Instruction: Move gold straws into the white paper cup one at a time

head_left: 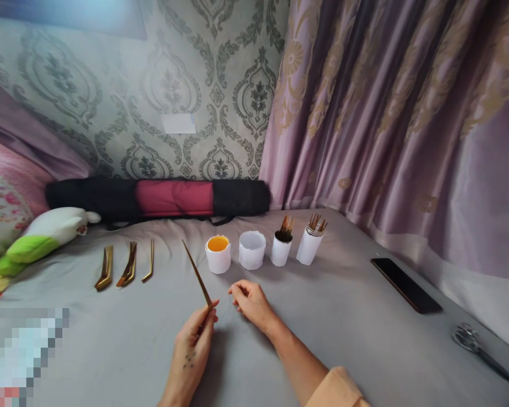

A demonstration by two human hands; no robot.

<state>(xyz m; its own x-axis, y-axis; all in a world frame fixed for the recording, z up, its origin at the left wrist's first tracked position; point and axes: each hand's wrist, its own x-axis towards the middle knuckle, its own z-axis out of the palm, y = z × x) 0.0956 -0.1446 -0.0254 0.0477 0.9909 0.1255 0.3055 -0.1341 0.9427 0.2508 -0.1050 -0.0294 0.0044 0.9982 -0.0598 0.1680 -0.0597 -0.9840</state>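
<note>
My left hand is closed around the lower end of a long, thin brown tapered strip, which points up and away to the left. My right hand is beside it, fingers curled in and thumb bent; anything inside them is hidden. Just beyond my hands stands a white cup with orange contents. Right of it is a plain white cup. Two narrower white containers follow, a dark-mouthed one and a taller, tilted-looking one, both with brown strips sticking out.
Three groups of bent golden-brown strips lie at left on the grey sheet. A black phone and metal scissors lie at right. A plush toy sits far left. A long black-and-red bag lies along the wall.
</note>
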